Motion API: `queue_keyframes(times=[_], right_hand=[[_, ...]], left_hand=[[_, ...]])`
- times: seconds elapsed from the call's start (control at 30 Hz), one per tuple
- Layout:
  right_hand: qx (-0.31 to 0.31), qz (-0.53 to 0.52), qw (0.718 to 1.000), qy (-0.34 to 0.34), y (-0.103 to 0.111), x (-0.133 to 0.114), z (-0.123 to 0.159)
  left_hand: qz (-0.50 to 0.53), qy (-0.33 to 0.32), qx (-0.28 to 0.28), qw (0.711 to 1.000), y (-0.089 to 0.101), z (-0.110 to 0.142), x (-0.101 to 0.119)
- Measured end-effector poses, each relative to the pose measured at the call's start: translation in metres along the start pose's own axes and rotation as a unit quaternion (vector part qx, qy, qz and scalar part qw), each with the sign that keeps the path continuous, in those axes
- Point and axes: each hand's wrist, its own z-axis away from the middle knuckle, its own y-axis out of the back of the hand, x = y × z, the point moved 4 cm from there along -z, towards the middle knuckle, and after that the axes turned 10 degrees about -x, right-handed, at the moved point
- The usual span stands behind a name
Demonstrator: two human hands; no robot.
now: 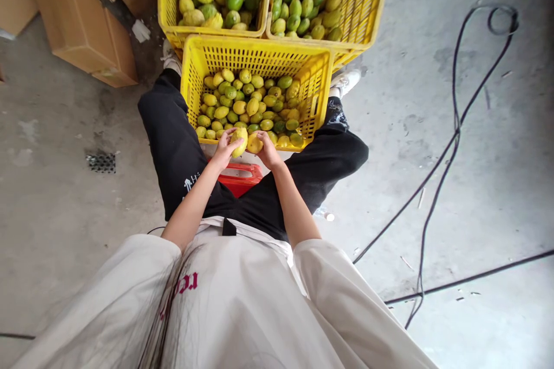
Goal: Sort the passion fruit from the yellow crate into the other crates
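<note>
My left hand is closed around a yellow lemon, with the thumb lying across its side. Beside it, my right hand grips another yellow lemon, partly covered by the fingers. Both hands are close together over the near rim of a yellow plastic crate. Inside that crate lie many small lemons, yellow to green. Below my hands, between my legs, part of a red plastic seat or container shows.
Two more yellow crates, a left one and a right one, hold green and yellow fruit beyond the near crate. Cardboard boxes stand at the upper left. A looped black cable crosses the concrete floor on the right.
</note>
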Motion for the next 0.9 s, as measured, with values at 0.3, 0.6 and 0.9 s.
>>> queue_keyframes(times=[0.3, 0.6, 0.9], right_hand=[[-0.026, -0.006, 1.000, 0.004, -0.0014, -0.0018, 0.0024], [-0.014, 0.021, 1.000, 0.014, -0.0007, 0.0016, 0.0007], [0.009, 0.059, 0.998, 0.026, -0.0003, 0.0004, 0.0004]], left_hand=[[-0.004, -0.008, -0.013, 1.000, -0.0041, 0.0031, 0.0003], [-0.010, 0.017, -0.001, 1.000, 0.0039, -0.0027, -0.0076], [0.028, 0.014, 0.016, 0.999, 0.0011, 0.0005, -0.0037]])
